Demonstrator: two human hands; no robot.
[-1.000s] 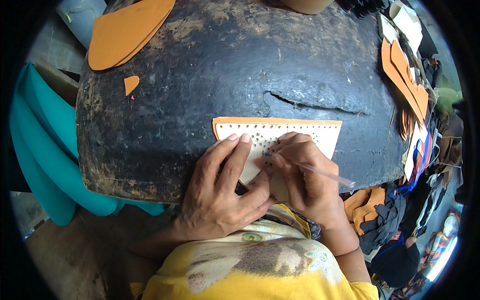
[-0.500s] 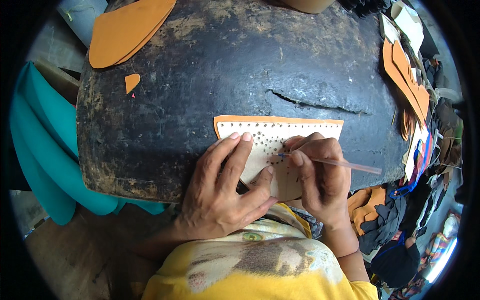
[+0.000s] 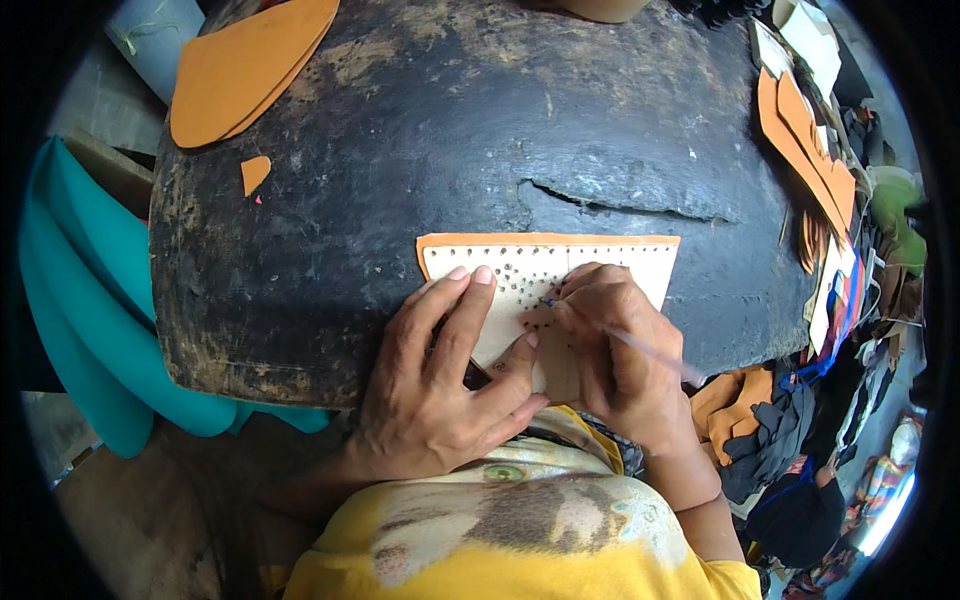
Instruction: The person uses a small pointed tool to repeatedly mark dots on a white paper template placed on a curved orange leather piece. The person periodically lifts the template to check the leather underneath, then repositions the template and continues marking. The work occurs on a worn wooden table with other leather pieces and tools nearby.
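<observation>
Marking dots on a thin template over leather

My right hand (image 3: 620, 350) pinched a slim pen (image 3: 640, 348); my left hand (image 3: 440, 390), fingers flat and holding nothing, pressed the perforated cream template (image 3: 545, 275) onto the orange leather piece (image 3: 545, 240) at the dark workbench's (image 3: 450, 120) near edge. Both sheets seemed light, floppy, likely to slide; best pinned flat, lifted by an edge.

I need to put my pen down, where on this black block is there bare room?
The dark work surface is bare above the perforated template, right of the orange leather pieces. The right edge is crowded with orange strips.
</observation>
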